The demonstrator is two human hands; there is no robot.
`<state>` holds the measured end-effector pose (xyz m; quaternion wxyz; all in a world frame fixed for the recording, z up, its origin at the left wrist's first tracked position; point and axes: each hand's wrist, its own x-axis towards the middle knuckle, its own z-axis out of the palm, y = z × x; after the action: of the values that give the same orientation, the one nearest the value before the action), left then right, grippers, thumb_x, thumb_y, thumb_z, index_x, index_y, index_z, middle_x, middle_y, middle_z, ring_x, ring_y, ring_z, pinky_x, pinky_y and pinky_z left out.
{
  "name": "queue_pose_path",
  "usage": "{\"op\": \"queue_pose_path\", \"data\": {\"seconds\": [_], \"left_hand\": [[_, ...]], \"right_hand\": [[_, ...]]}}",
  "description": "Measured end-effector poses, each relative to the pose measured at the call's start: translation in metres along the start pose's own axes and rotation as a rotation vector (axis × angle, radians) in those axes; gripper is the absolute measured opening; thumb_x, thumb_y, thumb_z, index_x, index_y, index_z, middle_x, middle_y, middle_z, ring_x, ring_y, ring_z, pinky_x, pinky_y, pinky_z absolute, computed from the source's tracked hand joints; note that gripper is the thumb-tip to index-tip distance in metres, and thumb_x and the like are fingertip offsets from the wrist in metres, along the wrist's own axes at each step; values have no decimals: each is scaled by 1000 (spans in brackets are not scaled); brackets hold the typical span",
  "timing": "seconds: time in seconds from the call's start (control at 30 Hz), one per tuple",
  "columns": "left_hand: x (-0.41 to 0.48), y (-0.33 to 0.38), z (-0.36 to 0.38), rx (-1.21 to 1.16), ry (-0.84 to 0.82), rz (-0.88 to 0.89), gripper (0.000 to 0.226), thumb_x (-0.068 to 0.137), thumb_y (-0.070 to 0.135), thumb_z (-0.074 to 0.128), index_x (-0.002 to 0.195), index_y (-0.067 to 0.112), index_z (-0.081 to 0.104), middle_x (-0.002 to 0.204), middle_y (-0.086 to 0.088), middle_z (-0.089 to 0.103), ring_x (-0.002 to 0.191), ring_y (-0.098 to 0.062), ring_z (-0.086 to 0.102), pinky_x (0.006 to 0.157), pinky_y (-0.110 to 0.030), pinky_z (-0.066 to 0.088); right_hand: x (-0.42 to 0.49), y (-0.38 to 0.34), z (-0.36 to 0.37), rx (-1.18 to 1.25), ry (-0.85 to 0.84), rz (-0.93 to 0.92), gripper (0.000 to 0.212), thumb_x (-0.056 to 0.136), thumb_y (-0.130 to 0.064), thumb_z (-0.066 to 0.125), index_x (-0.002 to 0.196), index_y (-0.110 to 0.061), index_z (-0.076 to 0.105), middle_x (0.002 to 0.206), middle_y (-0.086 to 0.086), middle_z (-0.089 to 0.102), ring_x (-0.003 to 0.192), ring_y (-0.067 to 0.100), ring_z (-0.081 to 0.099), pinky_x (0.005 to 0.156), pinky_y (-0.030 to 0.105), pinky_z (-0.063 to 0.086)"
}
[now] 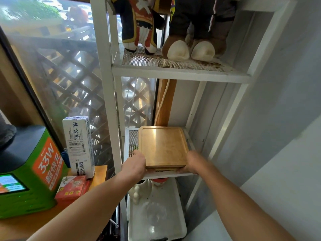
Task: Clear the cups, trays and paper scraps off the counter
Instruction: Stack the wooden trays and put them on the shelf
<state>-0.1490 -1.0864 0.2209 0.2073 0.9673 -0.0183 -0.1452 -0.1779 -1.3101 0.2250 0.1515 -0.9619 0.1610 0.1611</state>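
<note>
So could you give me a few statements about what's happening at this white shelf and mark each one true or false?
1. Both hands are on the wooden tray. True: the left hand is at its near left corner, the right hand at its near right.
2. The tray is on the top shelf. False: it sits on the middle shelf, below the stuffed toys.
3. The tray holds cups. False: its upper surface is bare.
4. A green machine stands on the counter to the left. True.
5. The shelf under the tray is bare. False: a white tray lies there.
</note>
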Motion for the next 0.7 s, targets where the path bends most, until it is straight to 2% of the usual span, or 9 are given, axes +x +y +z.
{"op": "queue_pose_path", "data": {"seconds": [0.07, 0.17, 0.23, 0.3, 0.4, 0.47, 0.57, 0.63, 0.7], "left_hand": [[0, -2, 3, -1, 17, 14, 35, 96, 8, 41, 130, 1, 34, 94, -8, 51, 83, -24, 52, 74, -37, 43], [-1, 0, -1, -96, -15, -39, 33, 100, 15, 35, 131, 2, 36, 100, -9, 54, 91, -26, 57, 78, -37, 47], [-3, 3, -5, -143, -16, -59, 34, 100, 15, 39, 131, 0, 38, 109, -14, 59, 100, -30, 61, 87, -40, 50], [-8, 3, -8, -166, -48, -22, 39, 97, 14, 55, 130, 3, 37, 108, -12, 57, 100, -28, 61, 92, -42, 53], [-20, 3, -13, -158, -112, 35, 61, 84, 21, 78, 128, 2, 40, 113, -12, 57, 102, -29, 62, 89, -37, 55], [-31, 3, -16, -161, -181, 39, 59, 81, 28, 82, 120, 3, 45, 103, -12, 59, 92, -28, 64, 77, -34, 56], [-47, 2, -19, -142, -200, 100, 47, 84, 34, 77, 113, 5, 53, 82, -3, 54, 70, -17, 60, 59, -25, 51], [-57, -1, -22, -76, -144, 189, 43, 88, 38, 72, 113, 7, 56, 83, -2, 55, 72, -14, 61, 61, -24, 52], [-67, -8, -27, -3, -108, 298, 37, 91, 39, 68, 112, 10, 60, 93, -3, 64, 81, -15, 66, 71, -27, 58]], "right_hand": [[-1, 0, 1, -4, 14, -2, 59, 66, -43, 88, 110, -20, 55, 95, -3, 57, 92, 17, 59, 80, 33, 51], [-6, -3, 0, -18, 24, 14, 55, 65, -46, 88, 103, -22, 56, 95, -1, 60, 89, 17, 61, 83, 36, 54], [-11, -4, -2, -41, 45, 43, 49, 64, -49, 87, 89, -25, 52, 89, -3, 59, 82, 15, 59, 76, 33, 53], [-17, -5, -2, -48, 70, 54, 48, 66, -52, 85, 79, -27, 47, 83, -4, 57, 74, 12, 56, 66, 29, 47], [-28, -8, 0, -50, 105, 66, 45, 71, -52, 82, 90, -22, 56, 90, 0, 61, 79, 16, 59, 68, 30, 49], [-39, -13, -1, -97, 126, 81, 50, 74, -52, 81, 103, -17, 60, 96, 2, 61, 85, 19, 61, 71, 32, 51], [-58, -23, -5, -161, 136, 92, 52, 74, -52, 80, 108, -18, 59, 101, 3, 62, 91, 21, 63, 78, 35, 54], [-74, -33, -7, -208, 163, 106, 49, 75, -52, 79, 105, -19, 60, 97, 1, 62, 86, 19, 63, 77, 34, 54], [-90, -47, -5, -249, 219, 104, 41, 78, -51, 76, 100, -19, 63, 87, -1, 61, 77, 16, 62, 68, 31, 52]]}}
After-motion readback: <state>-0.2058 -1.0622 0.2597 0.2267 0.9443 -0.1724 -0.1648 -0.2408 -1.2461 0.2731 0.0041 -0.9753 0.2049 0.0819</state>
